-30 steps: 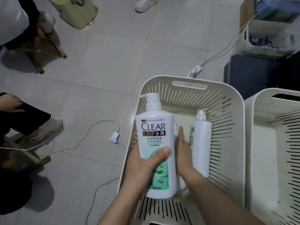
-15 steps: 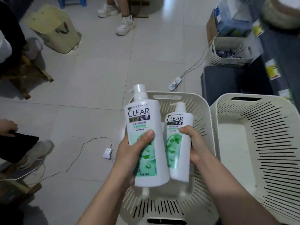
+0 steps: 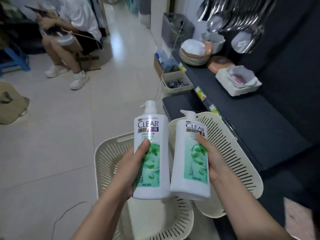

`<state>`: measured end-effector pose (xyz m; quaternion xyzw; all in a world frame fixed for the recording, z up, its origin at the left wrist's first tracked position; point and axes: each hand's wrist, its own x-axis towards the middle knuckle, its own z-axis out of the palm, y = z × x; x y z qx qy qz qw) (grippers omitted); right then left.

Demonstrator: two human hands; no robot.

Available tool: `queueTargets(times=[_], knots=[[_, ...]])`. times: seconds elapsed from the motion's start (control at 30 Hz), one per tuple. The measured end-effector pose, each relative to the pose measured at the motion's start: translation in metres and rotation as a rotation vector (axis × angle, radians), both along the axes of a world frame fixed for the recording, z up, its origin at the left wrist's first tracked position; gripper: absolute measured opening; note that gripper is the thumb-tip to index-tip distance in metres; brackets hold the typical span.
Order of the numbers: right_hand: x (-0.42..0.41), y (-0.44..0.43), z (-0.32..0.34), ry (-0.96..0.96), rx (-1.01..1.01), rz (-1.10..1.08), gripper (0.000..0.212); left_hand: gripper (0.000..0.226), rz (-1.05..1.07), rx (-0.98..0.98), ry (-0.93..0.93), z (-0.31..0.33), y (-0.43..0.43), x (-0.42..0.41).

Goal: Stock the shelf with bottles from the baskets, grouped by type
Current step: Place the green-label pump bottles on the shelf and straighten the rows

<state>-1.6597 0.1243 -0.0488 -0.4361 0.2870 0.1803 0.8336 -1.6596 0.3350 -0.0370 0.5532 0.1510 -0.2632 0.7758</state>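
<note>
My left hand (image 3: 134, 166) is wrapped round the left CLEAR shampoo bottle (image 3: 153, 129), thumb on its green label, and my right hand (image 3: 213, 159) is wrapped round the right CLEAR shampoo bottle (image 3: 189, 160). Both bottles are upright, just beside each other, above the cream slotted baskets (image 3: 105, 153) on the floor (image 3: 52, 135), near the dark shelf (image 3: 259, 122) on my right.

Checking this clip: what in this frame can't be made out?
Head view:
- Fine print on left bottle and right bottle: blurred, partly under the thumbs of left hand and right hand.
- Floors of left basket and right basket: mostly hidden by bottles and forearms.
- Price tags on the shelf: too small, blurred.
- Hanging utensils: motion-blurred, cut off by the top edge.
</note>
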Motion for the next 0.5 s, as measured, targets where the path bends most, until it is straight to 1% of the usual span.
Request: queueTargets(times=[0.07,0.1,0.17,0.23,0.3,0.5], knots=[[-0.009,-0.015,0.015,-0.033,-0.047,-0.019,0.053,0.049,-0.068,-0.021,-0.016,0.011,-0.015,0.002],[-0.014,-0.023,0.022,-0.060,-0.065,-0.036,0.050,0.046,-0.103,-0.029,-0.023,0.016,-0.022,0.002],[-0.027,-0.040,0.037,-0.111,-0.105,-0.087,0.037,0.043,-0.171,-0.038,-0.042,0.027,-0.039,0.000],[-0.044,-0.056,0.052,-0.150,-0.147,-0.146,0.034,0.048,-0.227,-0.037,-0.063,0.037,-0.056,-0.004],[-0.064,-0.072,0.066,-0.189,-0.176,-0.212,0.039,0.054,-0.278,-0.030,-0.104,0.048,-0.075,-0.012],[-0.148,-0.114,0.098,-0.247,-0.250,-0.406,0.062,0.049,-0.418,-0.063,-0.168,0.078,-0.133,-0.066]])
